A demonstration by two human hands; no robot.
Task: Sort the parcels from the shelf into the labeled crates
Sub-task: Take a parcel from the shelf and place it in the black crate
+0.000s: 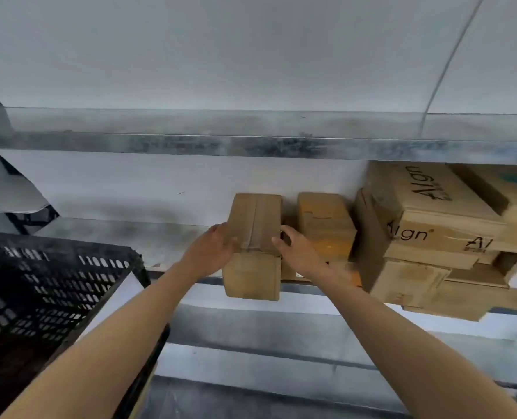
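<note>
Reaching forward and upward with both bare arms [124,343], elbows low, wrists about level with the galvanised shelf board [160,240].

Clasping a taped cardboard parcel [254,225] from either side. With the left hand [212,251]: palm pressed to the left face, fingers curled up over the top edge. With the right hand [299,254]: thumb up on the top beside the tape seam, fingers bent round the right corner into the gap behind. Gripping on both sides, neither hand flat nor loose.

Placed at the front of the shelf board, with the near end jutting out past the lip. Cannot tell whether resting on the board or lifted just clear of it.

Just right of the parcel and set further back, close to the right knuckles: a smaller yellowish carton [323,222]. Beyond that, at the right end of the same board: a stack of larger cartons [426,216] printed "Align", tilted at the top and reaching the underside of the upper shelf [251,146].

At lower left, under the left arm: a black perforated plastic crate [39,291], with a white sheet [118,303] against its near corner, too blurred to read.

Behind everything: a pale wall [221,55], with a thin white cable [450,62] curving down at upper right.
</note>
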